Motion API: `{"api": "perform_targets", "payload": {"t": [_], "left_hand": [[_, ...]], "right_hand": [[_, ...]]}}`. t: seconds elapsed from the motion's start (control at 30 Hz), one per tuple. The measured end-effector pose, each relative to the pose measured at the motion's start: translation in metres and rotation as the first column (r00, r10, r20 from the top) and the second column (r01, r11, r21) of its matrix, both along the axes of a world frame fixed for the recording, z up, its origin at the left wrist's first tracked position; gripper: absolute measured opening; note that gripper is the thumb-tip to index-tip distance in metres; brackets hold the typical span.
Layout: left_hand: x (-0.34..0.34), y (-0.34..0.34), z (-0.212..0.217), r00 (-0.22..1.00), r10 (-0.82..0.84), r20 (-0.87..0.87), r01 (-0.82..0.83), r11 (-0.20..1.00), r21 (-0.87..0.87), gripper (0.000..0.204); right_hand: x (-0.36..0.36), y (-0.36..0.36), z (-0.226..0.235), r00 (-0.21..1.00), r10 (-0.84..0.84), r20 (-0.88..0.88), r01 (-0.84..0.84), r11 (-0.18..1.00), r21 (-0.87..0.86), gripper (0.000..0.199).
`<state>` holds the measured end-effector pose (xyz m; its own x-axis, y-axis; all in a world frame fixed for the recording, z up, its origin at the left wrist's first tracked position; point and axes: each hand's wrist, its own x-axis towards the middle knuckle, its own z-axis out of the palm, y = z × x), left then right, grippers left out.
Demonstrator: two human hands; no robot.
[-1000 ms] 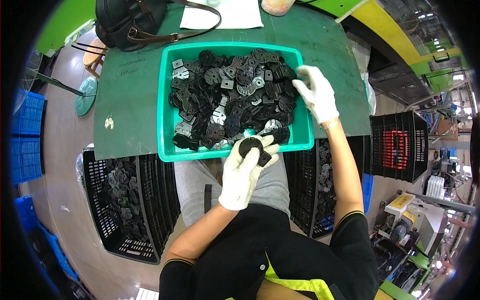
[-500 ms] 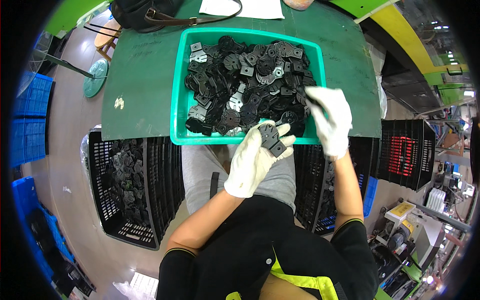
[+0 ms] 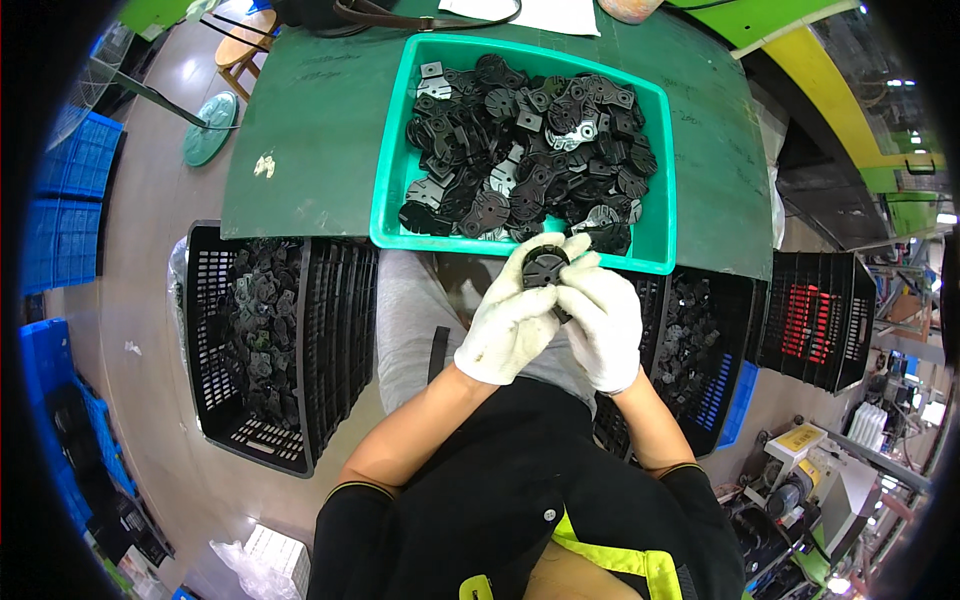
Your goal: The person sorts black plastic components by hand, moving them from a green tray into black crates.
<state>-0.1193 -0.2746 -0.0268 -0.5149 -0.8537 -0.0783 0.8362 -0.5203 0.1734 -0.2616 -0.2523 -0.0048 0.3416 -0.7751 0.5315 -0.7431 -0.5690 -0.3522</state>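
Both my hands wear white gloves and meet just in front of the teal tray's near rim (image 3: 520, 250). Between them is a black part with a round slotted head (image 3: 545, 267). My left hand (image 3: 510, 318) curls round its left side, fingers closed on it. My right hand (image 3: 603, 322) pinches it from the right; its fingertips cover the lower portion, so I cannot see whether more than one piece is there. Inside the tray lies a heap of similar black parts (image 3: 535, 185), several of them showing silvery faces.
The tray rests on a green table (image 3: 300, 150). Below the table edge stand black crates (image 3: 300, 350) of dark parts, left and right of my legs. Another crate (image 3: 815, 320) with red contents is farther right. A bag strap (image 3: 430, 20) and white paper (image 3: 540, 14) lie at the back.
My right hand has come from the tray's right side down to my left hand, and now grips the black part too. My left hand has closed round it. The view has shifted slightly.
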Motion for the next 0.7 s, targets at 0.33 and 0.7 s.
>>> {"api": "perform_targets", "payload": {"t": [0.33, 0.7], "left_hand": [[0.002, 0.014, -0.005, 0.995, -0.077, -0.056, 0.077, 0.997, 0.004, 0.050], [0.083, 0.038, -0.041, 0.991, 0.042, 0.130, -0.059, 0.990, 0.131, 0.038]], "right_hand": [[0.005, 0.021, -0.005, 0.964, -0.236, 0.124, 0.219, 0.966, 0.136, 0.042], [-0.110, 0.088, -0.075, 0.156, -0.838, 0.523, 0.669, 0.479, 0.568, 0.035]]}}
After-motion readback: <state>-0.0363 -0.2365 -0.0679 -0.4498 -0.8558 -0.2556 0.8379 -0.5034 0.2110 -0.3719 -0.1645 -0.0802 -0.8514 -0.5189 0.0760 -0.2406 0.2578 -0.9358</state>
